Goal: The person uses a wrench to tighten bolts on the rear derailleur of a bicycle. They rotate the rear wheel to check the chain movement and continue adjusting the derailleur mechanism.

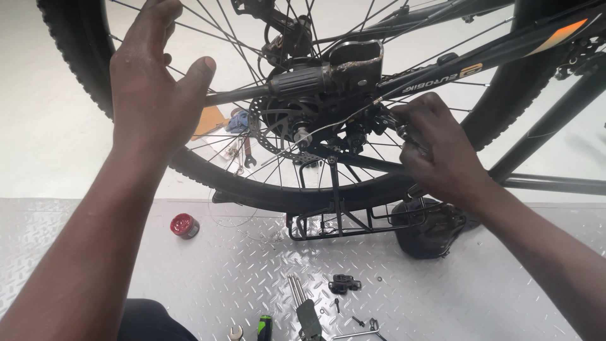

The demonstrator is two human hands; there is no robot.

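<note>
A: Gripping what, and where?
B: Right hand (442, 155), at three o'clock, has fingers curled tight around a small tool (404, 129) beside the rear wheel hub (297, 129).
A: Left hand (151, 95)?
B: Ten o'clock, fingers spread open over the spokes (208, 38), holding nothing.

We could not see what the right hand (442, 158) closed on; its fingers covered the part beside the brake disc (278, 129). The wheel (189, 164) ran off the top edge. The green-handled tool (264, 328) and spanner (235, 333) were cut by the bottom edge. The small objects behind the spokes (237, 136) were perhaps wrenches, too small to tell.
</note>
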